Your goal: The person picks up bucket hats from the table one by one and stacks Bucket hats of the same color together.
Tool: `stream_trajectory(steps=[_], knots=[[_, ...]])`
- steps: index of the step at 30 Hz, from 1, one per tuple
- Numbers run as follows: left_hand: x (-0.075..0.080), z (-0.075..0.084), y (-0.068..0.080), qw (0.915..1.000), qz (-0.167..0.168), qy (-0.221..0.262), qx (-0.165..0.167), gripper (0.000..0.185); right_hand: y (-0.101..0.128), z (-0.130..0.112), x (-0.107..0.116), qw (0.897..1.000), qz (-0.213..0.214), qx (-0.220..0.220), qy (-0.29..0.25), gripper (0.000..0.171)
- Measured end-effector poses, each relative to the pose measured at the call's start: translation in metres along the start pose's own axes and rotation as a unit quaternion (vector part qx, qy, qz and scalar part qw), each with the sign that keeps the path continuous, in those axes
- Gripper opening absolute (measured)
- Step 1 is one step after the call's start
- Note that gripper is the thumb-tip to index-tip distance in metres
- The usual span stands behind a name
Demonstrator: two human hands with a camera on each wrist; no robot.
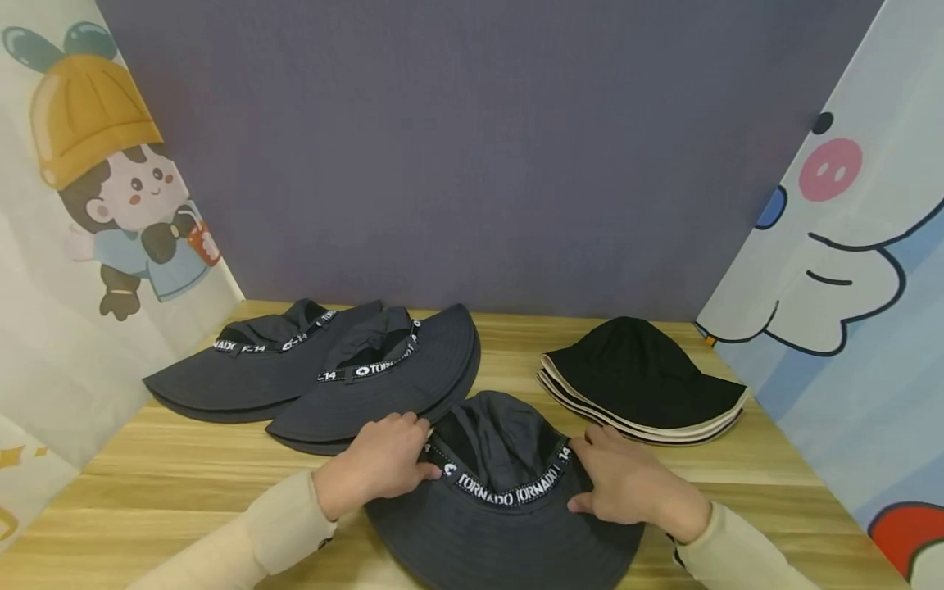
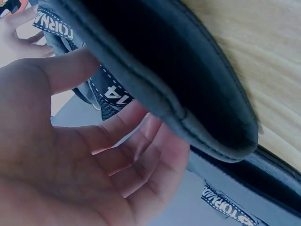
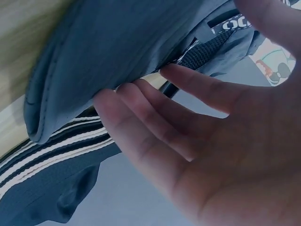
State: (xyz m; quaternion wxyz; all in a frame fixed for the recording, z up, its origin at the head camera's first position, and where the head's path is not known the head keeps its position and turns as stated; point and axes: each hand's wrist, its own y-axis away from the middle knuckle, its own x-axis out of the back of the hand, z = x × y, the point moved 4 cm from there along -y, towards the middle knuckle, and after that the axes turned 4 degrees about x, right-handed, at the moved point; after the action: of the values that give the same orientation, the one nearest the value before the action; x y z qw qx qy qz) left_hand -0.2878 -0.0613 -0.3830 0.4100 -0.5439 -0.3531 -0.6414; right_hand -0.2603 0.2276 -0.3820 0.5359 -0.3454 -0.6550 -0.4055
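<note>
A dark grey bucket hat (image 1: 509, 537) with a white-lettered TORNADO band lies at the front middle, its wide brim towards me. My left hand (image 1: 387, 459) rests on the left side of this hat, thumb near the band. In the left wrist view its loosely bent fingers (image 2: 141, 155) touch the hat beside the brim's edge. On the opposite side lies my right hand (image 1: 627, 479), thumb spread away from the fingers. The right wrist view shows those fingertips against the brim (image 3: 94, 52), with a wide gap to the thumb. Some fingertips are hidden by the cloth.
Behind on the left, more grey bucket hats (image 1: 376, 401) lie in overlapping stacks on the wooden table (image 1: 184, 475). A stack of black hats with cream edges (image 1: 642, 377) sits at the right. A dark panel (image 1: 472, 156) stands behind, with printed walls at both sides.
</note>
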Motion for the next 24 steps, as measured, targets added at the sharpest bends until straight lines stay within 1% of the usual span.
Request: stream_trajectory(steps=[3,5,9,12,15,19,24], knots=[[0.004,-0.003,0.000,0.9998,0.000,0.020,0.002,0.045,0.000,-0.003,-0.001,1.000,-0.004,0.006,0.026,0.073],[0.007,-0.007,0.001,0.9992,-0.001,0.040,0.006,0.042,-0.001,-0.004,-0.001,0.999,-0.006,0.010,0.037,0.072],[0.010,-0.016,0.000,0.9974,-0.003,0.071,0.012,0.038,0.000,-0.005,-0.002,0.999,-0.007,0.011,0.042,0.073],[0.015,-0.022,0.000,0.9964,-0.003,0.083,0.017,0.037,0.000,-0.005,-0.002,0.999,-0.005,0.013,0.044,0.072],[0.024,-0.028,-0.001,0.9961,0.006,0.085,0.021,0.034,0.000,-0.006,-0.002,0.999,-0.006,0.017,0.049,0.072],[0.035,-0.037,-0.002,0.9968,0.024,0.070,0.031,0.031,0.000,-0.006,-0.003,0.999,-0.006,0.018,0.050,0.072],[0.044,-0.054,-0.005,0.9965,0.033,0.060,0.049,0.030,0.000,-0.006,-0.003,0.998,-0.003,0.020,0.053,0.069]])
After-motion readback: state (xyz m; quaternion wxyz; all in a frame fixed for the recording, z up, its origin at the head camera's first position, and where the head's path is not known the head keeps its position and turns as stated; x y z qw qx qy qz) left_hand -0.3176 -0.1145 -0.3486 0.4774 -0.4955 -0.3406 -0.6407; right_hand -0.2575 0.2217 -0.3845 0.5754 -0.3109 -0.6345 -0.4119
